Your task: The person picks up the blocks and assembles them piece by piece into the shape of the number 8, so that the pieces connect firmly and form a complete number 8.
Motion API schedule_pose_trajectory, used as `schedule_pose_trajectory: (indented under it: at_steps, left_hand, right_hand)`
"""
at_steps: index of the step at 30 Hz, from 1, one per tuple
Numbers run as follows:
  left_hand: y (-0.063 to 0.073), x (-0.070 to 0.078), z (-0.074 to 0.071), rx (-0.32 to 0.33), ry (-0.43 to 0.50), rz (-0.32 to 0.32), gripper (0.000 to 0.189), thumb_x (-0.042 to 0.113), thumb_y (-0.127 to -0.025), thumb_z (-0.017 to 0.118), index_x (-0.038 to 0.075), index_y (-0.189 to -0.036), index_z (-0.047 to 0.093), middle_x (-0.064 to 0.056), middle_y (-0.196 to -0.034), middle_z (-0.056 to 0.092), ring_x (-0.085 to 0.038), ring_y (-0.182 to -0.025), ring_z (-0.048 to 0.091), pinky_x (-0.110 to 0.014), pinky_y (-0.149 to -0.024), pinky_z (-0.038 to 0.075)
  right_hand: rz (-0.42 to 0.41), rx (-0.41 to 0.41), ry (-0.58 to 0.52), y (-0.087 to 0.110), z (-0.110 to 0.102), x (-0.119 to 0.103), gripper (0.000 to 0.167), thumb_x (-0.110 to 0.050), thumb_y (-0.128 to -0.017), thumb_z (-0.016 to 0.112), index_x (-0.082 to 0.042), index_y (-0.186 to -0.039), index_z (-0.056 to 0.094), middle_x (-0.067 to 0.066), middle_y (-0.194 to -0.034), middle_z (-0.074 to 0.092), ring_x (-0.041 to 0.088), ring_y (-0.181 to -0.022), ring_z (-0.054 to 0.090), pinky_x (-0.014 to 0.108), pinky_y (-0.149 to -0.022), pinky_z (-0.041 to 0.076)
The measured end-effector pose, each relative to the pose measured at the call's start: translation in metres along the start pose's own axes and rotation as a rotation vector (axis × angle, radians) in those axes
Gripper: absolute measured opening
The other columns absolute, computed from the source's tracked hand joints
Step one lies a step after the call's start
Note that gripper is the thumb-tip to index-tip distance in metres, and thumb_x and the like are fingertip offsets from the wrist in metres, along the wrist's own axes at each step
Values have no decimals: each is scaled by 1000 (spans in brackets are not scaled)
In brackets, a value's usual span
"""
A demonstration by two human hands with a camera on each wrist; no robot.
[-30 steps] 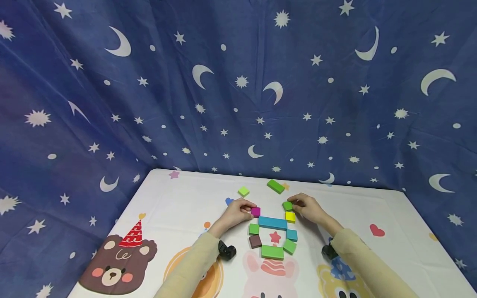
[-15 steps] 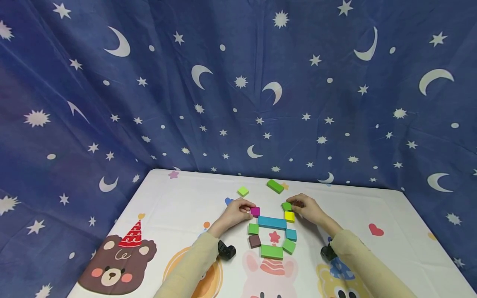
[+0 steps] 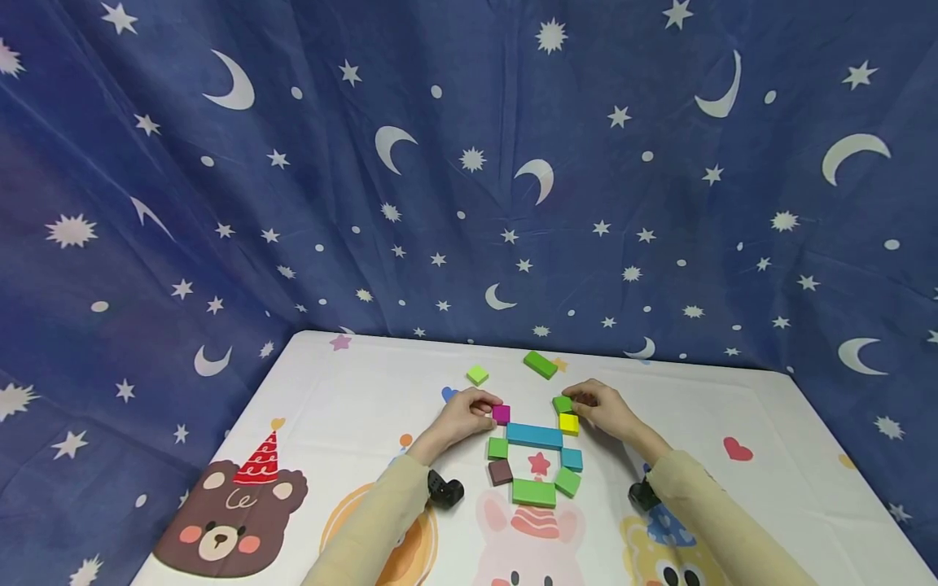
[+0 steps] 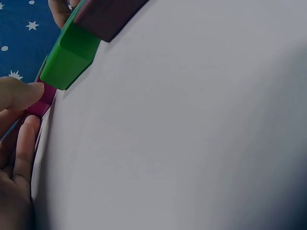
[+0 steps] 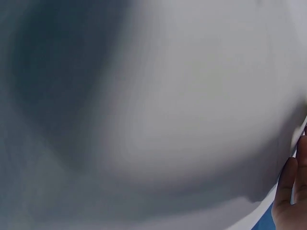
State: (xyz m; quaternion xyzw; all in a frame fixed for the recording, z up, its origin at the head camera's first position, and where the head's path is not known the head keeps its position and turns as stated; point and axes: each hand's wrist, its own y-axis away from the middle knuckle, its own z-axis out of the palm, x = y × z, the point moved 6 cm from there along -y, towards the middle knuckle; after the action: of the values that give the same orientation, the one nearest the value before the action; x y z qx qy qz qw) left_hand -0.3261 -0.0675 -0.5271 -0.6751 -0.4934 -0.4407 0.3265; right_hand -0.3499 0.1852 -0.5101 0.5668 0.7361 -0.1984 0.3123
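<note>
In the head view my left hand (image 3: 462,415) pinches a magenta block (image 3: 501,414) at the upper left of a ring of coloured blocks. The left wrist view shows the thumb (image 4: 29,96) against that block. Opposite, my right hand (image 3: 607,411) holds a small green block (image 3: 562,404) between thumb and fingers, just behind a yellow block (image 3: 568,423). Between the two sides lies a long blue block (image 3: 534,436). Nearer me are a green cube (image 3: 497,448), a brown block (image 3: 501,472), a long green block (image 3: 533,493), a turned green block (image 3: 567,482) and a small blue block (image 3: 572,461).
Farther back on the white printed tablecloth (image 3: 366,391) lie a lime block (image 3: 478,375) and a long green block (image 3: 541,365). A blue star-patterned curtain (image 3: 440,203) hangs behind the table. Black wrist devices show by the left sleeve (image 3: 374,521) and right sleeve (image 3: 725,521).
Both hands keep their places at the magenta and green blocks. The whole head view shifts very slightly; no block visibly moves within the arrangement.
</note>
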Motion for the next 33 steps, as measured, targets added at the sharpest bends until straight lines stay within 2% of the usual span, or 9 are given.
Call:
schedule_pose_trajectory:
  at_steps: [7,15,21,23,29,33]
  left_hand:
    - [-1,5,1,-14,60,0,38,1,-76,72,1,-113,67,-15,-99,62,-8,-79,53,-16,-72,46]
    - [0,6,3,-38,45,19,37,6,-79,72,2,-115,66,-14,-102,61,-9,-83,53,-16,-75,46]
    - [5,4,1,-21,27,29,34,9,-82,71,5,-116,66,-12,-108,60,-12,-88,55,-15,-76,46]
    - [6,3,2,-17,24,37,34,8,-83,70,3,-116,66,-15,-109,60,-15,-90,56,-14,-76,45]
    - [6,-1,-1,14,69,32,32,9,-87,67,1,-118,65,-18,-112,63,-21,-95,62,-17,-77,49]
    - [6,0,-3,29,78,14,29,13,-89,66,5,-116,66,-14,-112,66,-15,-92,64,-19,-78,50]
  right_hand:
    - [15,5,-1,0,-4,4,28,-5,-90,58,-9,-116,68,8,-107,60,21,-91,49,32,-80,43]
    - [49,5,-41,0,-4,10,29,-5,-90,58,-10,-117,68,8,-109,59,21,-92,48,32,-80,42]
    - [61,9,-63,0,0,10,27,-5,-91,58,-10,-116,68,9,-111,58,21,-92,48,30,-81,41]
    - [61,11,-63,0,1,10,28,-4,-91,58,-9,-116,68,9,-111,58,20,-93,48,31,-81,42]
    - [56,25,-72,0,1,7,27,-2,-91,57,-9,-115,68,9,-109,58,20,-92,48,31,-80,42]
    - [51,33,-83,1,1,6,27,-1,-91,57,-7,-114,68,10,-107,59,21,-90,49,30,-79,42]
